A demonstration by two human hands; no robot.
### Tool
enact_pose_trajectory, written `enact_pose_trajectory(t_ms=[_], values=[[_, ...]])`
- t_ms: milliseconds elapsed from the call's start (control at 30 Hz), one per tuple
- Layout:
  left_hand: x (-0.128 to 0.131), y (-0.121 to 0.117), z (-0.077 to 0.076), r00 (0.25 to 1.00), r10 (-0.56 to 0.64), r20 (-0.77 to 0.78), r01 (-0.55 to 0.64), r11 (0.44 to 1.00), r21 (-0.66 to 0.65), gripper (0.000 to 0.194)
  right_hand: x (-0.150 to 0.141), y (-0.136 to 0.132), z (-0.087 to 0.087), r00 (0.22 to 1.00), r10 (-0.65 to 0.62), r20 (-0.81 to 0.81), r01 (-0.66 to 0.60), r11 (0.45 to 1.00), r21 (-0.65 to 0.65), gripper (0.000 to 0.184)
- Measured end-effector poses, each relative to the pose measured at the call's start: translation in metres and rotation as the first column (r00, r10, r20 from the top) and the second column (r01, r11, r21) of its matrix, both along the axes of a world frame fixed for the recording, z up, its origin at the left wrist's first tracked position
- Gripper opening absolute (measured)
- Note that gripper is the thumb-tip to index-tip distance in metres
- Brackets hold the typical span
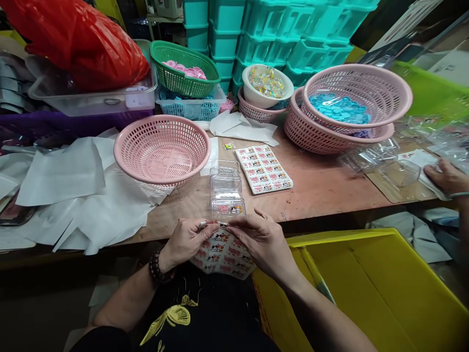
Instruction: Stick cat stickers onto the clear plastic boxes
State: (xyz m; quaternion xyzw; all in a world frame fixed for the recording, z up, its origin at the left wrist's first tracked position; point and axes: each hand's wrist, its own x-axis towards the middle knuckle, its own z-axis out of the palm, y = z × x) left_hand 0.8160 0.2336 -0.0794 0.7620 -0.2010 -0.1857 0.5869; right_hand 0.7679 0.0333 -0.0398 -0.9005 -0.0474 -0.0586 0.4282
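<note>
Both of my hands meet at the table's near edge over a sticker sheet (223, 252) printed with pink and cat pictures. My left hand (188, 239), with a dark bead bracelet on the wrist, pinches the sheet's top edge. My right hand (262, 239) pinches the same edge from the right. Just beyond the fingers lies a row of small clear plastic boxes (226, 188); the nearest one has a sticker on it. A second sticker sheet (263, 168) lies flat on the table beside them.
An empty pink basket (161, 149) sits left of the boxes on white backing papers (73, 195). Stacked pink baskets (344, 105) hold blue pieces. A green basket (185, 68), a white bowl of sweets (267, 83), a yellow crate (370, 288), and another person's hand (445, 176) are around.
</note>
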Motion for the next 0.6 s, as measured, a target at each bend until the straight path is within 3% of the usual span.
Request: enact_pose_trajectory(t_ms=[133, 233, 333, 500, 600], values=[[-0.002, -0.006, -0.007, 0.983, 0.043, -0.178, -0.067, 0.989, -0.131, 0.046, -0.002, -0.003, -0.005, 0.998, -0.013, 0.067, 0.014, 1.000, -0.016, 0.010], [-0.003, -0.009, -0.009, 0.917, 0.018, -0.399, -0.121, 0.965, -0.234, 0.051, -0.003, -0.003, -0.009, 0.955, 0.015, 0.296, 0.024, 0.991, -0.128, 0.012], [-0.004, -0.012, -0.009, 0.845, -0.009, -0.535, -0.178, 0.938, -0.297, 0.049, -0.002, 0.001, -0.012, 0.862, 0.026, 0.506, 0.121, 0.959, -0.256, 0.010], [-0.006, -0.017, -0.010, 0.817, 0.012, -0.577, -0.224, 0.928, -0.299, 0.048, 0.002, 0.007, -0.018, 0.820, 0.014, 0.573, 0.219, 0.916, -0.335, 0.003], [-0.006, -0.018, -0.014, 0.851, 0.046, -0.524, -0.231, 0.928, -0.293, 0.045, -0.003, 0.012, -0.018, 0.771, 0.128, 0.624, 0.156, 0.911, -0.381, 0.011]])
